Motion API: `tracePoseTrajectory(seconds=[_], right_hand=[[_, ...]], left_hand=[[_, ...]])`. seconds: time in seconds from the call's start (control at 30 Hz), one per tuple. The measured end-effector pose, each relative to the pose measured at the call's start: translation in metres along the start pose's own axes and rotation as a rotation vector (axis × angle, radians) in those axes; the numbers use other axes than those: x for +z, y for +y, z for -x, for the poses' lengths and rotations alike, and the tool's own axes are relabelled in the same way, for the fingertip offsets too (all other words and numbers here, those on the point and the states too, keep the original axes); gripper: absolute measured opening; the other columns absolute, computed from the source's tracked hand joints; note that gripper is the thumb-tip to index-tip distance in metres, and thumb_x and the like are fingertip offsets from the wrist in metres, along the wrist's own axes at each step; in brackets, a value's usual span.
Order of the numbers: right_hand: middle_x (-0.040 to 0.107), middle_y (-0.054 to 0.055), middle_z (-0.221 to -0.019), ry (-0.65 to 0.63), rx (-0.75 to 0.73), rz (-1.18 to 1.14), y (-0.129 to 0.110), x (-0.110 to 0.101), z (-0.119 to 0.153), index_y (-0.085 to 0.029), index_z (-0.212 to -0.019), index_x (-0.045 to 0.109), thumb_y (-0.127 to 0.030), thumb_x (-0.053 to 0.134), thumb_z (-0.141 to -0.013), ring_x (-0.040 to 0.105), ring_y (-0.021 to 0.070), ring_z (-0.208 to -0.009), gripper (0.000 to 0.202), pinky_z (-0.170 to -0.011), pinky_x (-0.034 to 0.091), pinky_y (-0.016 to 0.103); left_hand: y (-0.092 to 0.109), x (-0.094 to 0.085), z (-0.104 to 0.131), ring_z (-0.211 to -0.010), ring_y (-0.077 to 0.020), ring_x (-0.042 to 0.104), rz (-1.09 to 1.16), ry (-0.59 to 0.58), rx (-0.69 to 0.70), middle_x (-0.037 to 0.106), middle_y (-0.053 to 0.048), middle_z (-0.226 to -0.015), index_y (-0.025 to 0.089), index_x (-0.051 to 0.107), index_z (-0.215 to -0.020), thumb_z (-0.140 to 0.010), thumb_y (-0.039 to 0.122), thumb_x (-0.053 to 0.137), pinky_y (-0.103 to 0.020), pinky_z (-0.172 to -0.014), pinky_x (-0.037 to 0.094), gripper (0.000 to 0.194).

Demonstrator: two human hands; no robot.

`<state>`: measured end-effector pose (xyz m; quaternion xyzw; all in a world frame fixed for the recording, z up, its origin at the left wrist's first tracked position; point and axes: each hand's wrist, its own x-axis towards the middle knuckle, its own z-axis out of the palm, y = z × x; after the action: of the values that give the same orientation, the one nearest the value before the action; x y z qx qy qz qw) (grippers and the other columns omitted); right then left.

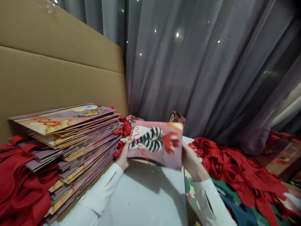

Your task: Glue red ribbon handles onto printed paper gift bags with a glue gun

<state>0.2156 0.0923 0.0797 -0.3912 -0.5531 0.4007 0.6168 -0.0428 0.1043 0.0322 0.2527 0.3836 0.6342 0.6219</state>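
Observation:
Between my two hands I hold a pink printed paper bag [162,147], slightly blurred, with a picture of black-and-white striped legs and a red shape on its face. My left hand [124,156] is closed on its left edge, the thumb towards me and the other fingers mostly hidden. On the right edge my right hand [190,161] grips it, its fingers behind the bag. The bag is tilted above a white tabletop [150,194]. Just left of my left hand rises a tall stack of flat printed paper bags [80,141] with red ribbon handles [30,188].
A large cardboard panel [61,66] stands behind the stack. Grey curtains [169,72] with small star lights hang at the back. A small printed bag [177,117] stands beyond my hands. Heaped red ribbons [235,166] lie to the right, near dark blue cloth [237,204].

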Motion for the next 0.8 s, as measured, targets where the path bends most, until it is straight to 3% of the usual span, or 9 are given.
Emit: tracePoseTrajectory(seconds=[0.07, 0.13, 0.2, 0.27, 0.33, 0.43, 0.53, 0.6, 0.8], right_hand=[[0.07, 0.012, -0.104, 0.057, -0.083, -0.067, -0.012, -0.006, -0.01, -0.017, -0.102, 0.065, -0.057, 0.046, -0.089, 0.066, 0.0248, -0.097, 0.046, -0.086, 0.052, 0.041], [0.063, 0.014, -0.122, 0.195, -0.19, -0.027, -0.013, -0.004, -0.011, -0.019, -0.114, 0.057, -0.055, 0.058, -0.082, 0.059, 0.0256, -0.115, 0.048, -0.099, 0.045, 0.043], [0.053, 0.016, -0.133, 0.234, -0.197, 0.098, -0.001, 0.012, -0.003, -0.021, -0.13, 0.043, -0.053, 0.073, -0.069, 0.051, 0.0271, -0.125, 0.075, -0.103, 0.042, 0.044], [0.05, 0.018, -0.134, 0.112, -0.081, 0.142, 0.019, 0.038, 0.009, -0.021, -0.138, 0.03, -0.051, 0.079, -0.063, 0.053, 0.0285, -0.123, 0.094, -0.099, 0.046, 0.045], [0.053, 0.018, -0.131, 0.049, -0.05, 0.132, 0.04, 0.063, 0.019, -0.02, -0.14, 0.021, -0.045, 0.077, -0.067, 0.057, 0.0276, -0.118, 0.095, -0.093, 0.05, 0.043], [0.058, 0.018, -0.122, 0.17, -0.123, 0.239, 0.065, 0.08, 0.017, -0.017, -0.134, 0.02, -0.036, 0.066, -0.075, 0.061, 0.0254, -0.108, 0.077, -0.091, 0.051, 0.04], [0.055, 0.02, -0.125, 0.3, -0.187, 0.539, 0.088, 0.07, -0.005, -0.014, -0.132, 0.027, -0.029, 0.061, -0.075, 0.059, 0.0278, -0.112, 0.068, -0.096, 0.047, 0.041], [0.049, 0.025, -0.13, 0.37, -0.176, 0.631, 0.106, 0.059, -0.024, -0.01, -0.133, 0.029, -0.025, 0.06, -0.073, 0.052, 0.0335, -0.121, 0.069, -0.101, 0.042, 0.046], [0.045, 0.034, -0.131, 0.499, -0.105, 0.77, 0.146, 0.034, -0.072, 0.0, -0.133, 0.031, -0.022, 0.062, -0.069, 0.044, 0.0417, -0.128, 0.074, -0.105, 0.036, 0.051]], left_hand=[[0.006, 0.002, -0.002, -0.072, -0.0204, 0.07, 0.077, 0.046, 0.033, 0.075, -0.005, -0.087, 0.017, 0.064, -0.107, -0.08, 0.048, 0.058, -0.032, -0.066, 0.057, 0.041], [0.008, 0.008, 0.001, -0.078, -0.0217, 0.07, 0.131, 0.055, 0.035, 0.075, -0.005, -0.093, 0.019, 0.062, -0.113, -0.083, 0.051, 0.053, -0.035, -0.068, 0.057, 0.046], [0.003, 0.017, 0.006, -0.087, -0.0225, 0.07, 0.161, 0.041, 0.028, 0.074, -0.006, -0.101, 0.02, 0.06, -0.118, -0.084, 0.053, 0.049, -0.036, -0.074, 0.058, 0.049], [-0.01, 0.028, 0.012, -0.094, -0.0238, 0.069, 0.149, 0.012, 0.001, 0.073, -0.007, -0.108, 0.02, 0.06, -0.119, -0.085, 0.052, 0.048, -0.038, -0.079, 0.057, 0.048], [-0.026, 0.036, 0.017, -0.102, -0.0273, 0.067, 0.084, -0.026, -0.059, 0.071, -0.012, -0.111, 0.017, 0.063, -0.115, -0.085, 0.05, 0.049, -0.042, -0.084, 0.056, 0.047], [-0.045, 0.036, 0.016, -0.12, -0.0286, 0.059, -0.067, 0.001, -0.113, 0.066, -0.017, -0.122, 0.014, 0.063, -0.11, -0.083, 0.042, 0.056, -0.042, -0.1, 0.048, 0.039], [-0.049, 0.024, 0.008, -0.138, -0.0243, 0.042, -0.211, 0.115, -0.075, 0.051, -0.017, -0.143, 0.016, 0.057, -0.117, -0.086, 0.036, 0.056, -0.039, -0.116, 0.029, 0.037], [-0.045, 0.016, 0.003, -0.139, -0.0231, 0.04, -0.28, 0.151, -0.045, 0.046, -0.016, -0.147, 0.017, 0.051, -0.123, -0.088, 0.034, 0.052, -0.038, -0.119, 0.022, 0.039], [-0.037, 0.015, 0.007, -0.126, -0.0252, 0.053, -0.379, 0.117, -0.031, 0.06, -0.015, -0.132, 0.018, 0.055, -0.115, -0.087, 0.036, 0.051, -0.038, -0.112, 0.032, 0.034]])
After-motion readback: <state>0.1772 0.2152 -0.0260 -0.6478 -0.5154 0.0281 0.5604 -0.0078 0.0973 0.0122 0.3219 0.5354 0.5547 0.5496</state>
